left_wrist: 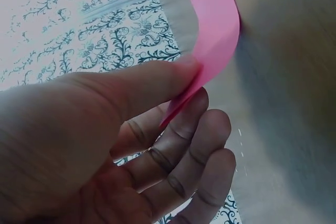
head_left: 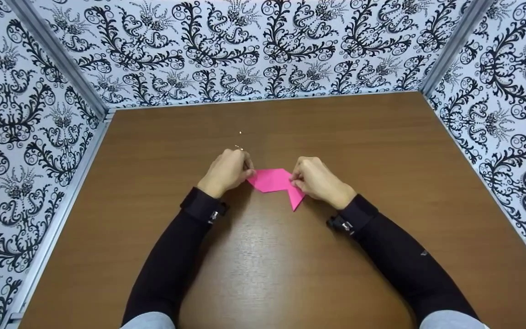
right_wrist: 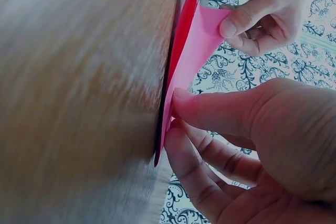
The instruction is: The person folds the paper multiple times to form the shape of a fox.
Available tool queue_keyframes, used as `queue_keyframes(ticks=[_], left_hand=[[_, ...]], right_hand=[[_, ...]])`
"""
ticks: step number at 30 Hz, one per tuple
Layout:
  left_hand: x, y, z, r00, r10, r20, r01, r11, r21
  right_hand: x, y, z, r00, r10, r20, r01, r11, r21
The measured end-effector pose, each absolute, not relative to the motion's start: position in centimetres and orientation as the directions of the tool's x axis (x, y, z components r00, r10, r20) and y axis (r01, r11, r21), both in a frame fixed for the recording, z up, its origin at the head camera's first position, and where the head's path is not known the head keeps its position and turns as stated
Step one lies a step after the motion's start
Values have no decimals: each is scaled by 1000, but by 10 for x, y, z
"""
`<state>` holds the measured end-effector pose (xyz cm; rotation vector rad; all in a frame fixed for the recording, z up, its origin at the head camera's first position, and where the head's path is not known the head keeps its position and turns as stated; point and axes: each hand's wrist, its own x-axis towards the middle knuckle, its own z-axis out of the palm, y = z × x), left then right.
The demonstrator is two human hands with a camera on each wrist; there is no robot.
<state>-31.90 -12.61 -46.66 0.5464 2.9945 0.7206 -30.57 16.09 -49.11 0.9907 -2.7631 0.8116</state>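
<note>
A folded piece of pink paper point(head_left: 270, 179) spans the gap between both hands, with one pointed flap hanging toward the person at its right end. The left hand point(head_left: 229, 170) pinches its left end between thumb and fingers. In the left wrist view the paper point(left_wrist: 218, 30) curves upward from that pinch. The right hand point(head_left: 320, 180) holds the other end near the flap, thumb on one face and fingertips behind. Seen from the right wrist, the paper point(right_wrist: 186, 61) stands close over the table, its layers slightly parted.
A brown wooden table point(head_left: 254, 269) lies under the hands. Panels with black scroll patterns point(head_left: 226, 50) enclose it at the back and both sides, joined by grey metal posts point(head_left: 62, 57). Small bright specks point(head_left: 239, 147) show on the table just beyond the left hand.
</note>
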Motion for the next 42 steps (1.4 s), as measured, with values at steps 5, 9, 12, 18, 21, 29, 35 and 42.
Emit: queue_keyframes(ticks=[5, 9, 12, 18, 21, 29, 35, 42], left_hand=[[-316, -123, -462, -938, 339, 69, 333, 833, 441], [-313, -121, -459, -935, 344, 82, 344, 830, 439], [-310, -119, -458, -930, 353, 100, 359, 823, 441], [-304, -113, -455, -922, 367, 126, 383, 809, 446], [-301, -110, -456, -918, 375, 127, 391, 804, 448], [-294, -100, -459, -904, 405, 135, 421, 794, 439], [-289, -92, -460, -898, 418, 135, 433, 790, 435], [-284, -84, -464, -887, 446, 120, 447, 764, 465]], right_hand=[[-306, 161, -491, -786, -560, 261, -612, 648, -454], [-306, 161, -491, -788, -559, 260, -611, 653, -448], [-306, 162, -491, -798, -549, 248, -597, 665, -449], [-307, 161, -490, -819, -529, 224, -568, 687, -454], [-307, 162, -491, -818, -529, 225, -569, 688, -450], [-307, 161, -492, -809, -540, 232, -582, 680, -447], [-307, 160, -491, -804, -545, 239, -589, 671, -451], [-306, 161, -490, -805, -547, 228, -586, 675, -448]])
